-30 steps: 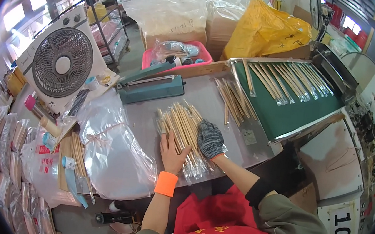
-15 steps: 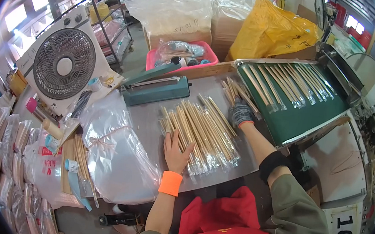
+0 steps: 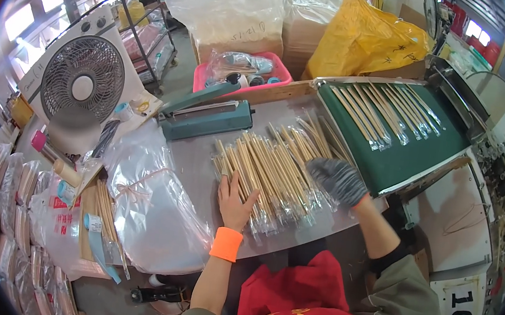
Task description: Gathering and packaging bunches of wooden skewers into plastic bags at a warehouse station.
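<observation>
Wooden sticks in clear sleeves [image 3: 275, 175] are lying fanned out on the grey tabletop [image 3: 194, 157], just left of the green conveyor belt [image 3: 398, 151]. I'm using that belt as my reference. My left hand [image 3: 234, 200] is lying bare and flat, fingers spread, pressing on the pile's near-left edge, well left of the belt; it's gripping nothing. An orange wristband [image 3: 226, 244] is sitting on that wrist. My right hand [image 3: 337, 180], in a dark grey glove, is resting palm down on the pile's right end, just beside the belt's near-left corner, fingers loosely curled over the sticks; I can't tell if it's actually pinching any. More sleeved sticks [image 3: 387, 110] are riding on the belt itself. Left of the belt, past the pile, a teal heat sealer [image 3: 207, 119] is sitting on the tabletop, with clear plastic bags [image 3: 148, 208] nearer me and a white box fan [image 3: 81, 84] further left.
</observation>
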The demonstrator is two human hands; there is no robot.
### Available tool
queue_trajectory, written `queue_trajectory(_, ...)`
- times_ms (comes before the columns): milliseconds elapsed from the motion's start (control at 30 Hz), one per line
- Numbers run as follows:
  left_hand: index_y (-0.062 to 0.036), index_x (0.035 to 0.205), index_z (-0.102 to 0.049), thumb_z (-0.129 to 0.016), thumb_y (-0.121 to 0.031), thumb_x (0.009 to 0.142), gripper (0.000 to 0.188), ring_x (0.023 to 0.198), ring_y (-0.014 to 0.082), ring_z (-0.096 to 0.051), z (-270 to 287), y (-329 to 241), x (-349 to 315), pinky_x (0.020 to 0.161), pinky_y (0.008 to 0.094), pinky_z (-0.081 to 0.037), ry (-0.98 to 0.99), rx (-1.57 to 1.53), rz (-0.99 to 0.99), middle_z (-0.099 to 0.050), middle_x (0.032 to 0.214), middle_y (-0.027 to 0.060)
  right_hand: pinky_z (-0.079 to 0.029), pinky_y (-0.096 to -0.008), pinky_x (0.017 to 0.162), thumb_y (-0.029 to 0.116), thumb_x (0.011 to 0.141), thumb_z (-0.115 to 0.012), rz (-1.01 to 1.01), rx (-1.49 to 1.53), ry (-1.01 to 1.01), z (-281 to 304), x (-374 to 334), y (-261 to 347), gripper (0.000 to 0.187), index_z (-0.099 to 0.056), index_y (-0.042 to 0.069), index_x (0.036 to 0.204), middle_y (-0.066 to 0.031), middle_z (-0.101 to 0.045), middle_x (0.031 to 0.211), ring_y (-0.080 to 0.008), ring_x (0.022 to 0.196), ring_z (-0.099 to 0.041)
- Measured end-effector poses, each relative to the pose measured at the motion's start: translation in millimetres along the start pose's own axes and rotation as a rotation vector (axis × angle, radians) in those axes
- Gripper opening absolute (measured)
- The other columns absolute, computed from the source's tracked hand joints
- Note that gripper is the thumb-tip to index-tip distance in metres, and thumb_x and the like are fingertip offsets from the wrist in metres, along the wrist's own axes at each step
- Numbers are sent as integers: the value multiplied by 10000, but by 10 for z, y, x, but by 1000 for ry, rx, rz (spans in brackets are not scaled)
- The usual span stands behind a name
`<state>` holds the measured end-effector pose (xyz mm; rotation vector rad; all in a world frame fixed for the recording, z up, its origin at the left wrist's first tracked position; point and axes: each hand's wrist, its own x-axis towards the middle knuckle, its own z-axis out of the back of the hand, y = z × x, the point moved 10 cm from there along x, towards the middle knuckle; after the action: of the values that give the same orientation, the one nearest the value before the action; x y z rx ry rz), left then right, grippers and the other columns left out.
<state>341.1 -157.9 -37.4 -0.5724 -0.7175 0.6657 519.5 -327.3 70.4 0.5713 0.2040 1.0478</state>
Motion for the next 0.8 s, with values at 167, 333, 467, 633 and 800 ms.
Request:
queue_trajectory(167,-75,1343,-407,-661,-451,761,739,1229,433,-347,-40,-83,65,1023,464,-295,-2,-13,-13,-348,1355,269,-426,-355,947,175,804,-618,159,-358,-575,1164,301,-703,322,-590,35,1093,-166,-596,1118,-307,1077,-545)
queue_trajectory(333,-72,1348,-403,-656,-430,776,721,1255,412,-332,-197,-155,209,1039,436,-281,27,-20,-24,-343,1369,263,-325,-395,1030,381,820,-564,-387,-1004,-657,2127,431,-2482,503,-549,24,1173,-196,-530,1233,-311,1187,-463)
queue_trajectory(467,-49,1342,-402,-656,-416,776,721,1232,428,-351,-286,-81,365,1033,452,-294,39,-6,-35,-339,1360,277,-215,-422,1093,477,865,-430,-844,-1033,-512,2445,231,-3197,609,-481,40,1286,-156,-450,1349,-281,1321,-317)
queue_trajectory(633,-23,1330,-410,-660,-410,774,722,1238,425,-345,-480,-241,555,1034,455,-292,26,24,-57,-338,1361,277,-249,-426,1081,486,874,-408,-1009,-1041,-595,2658,-158,-3675,602,-477,60,1294,-142,-425,1374,-288,1308,-345)
queue_trajectory(800,-12,1326,-411,-664,-406,772,725,1239,425,-344,-484,-173,600,1035,456,-290,-2,41,-47,-334,1365,274,-403,-491,946,428,902,-349,-1006,-739,-377,2394,209,-3605,476,-612,85,1102,-165,-560,1200,-352,1121,-521)
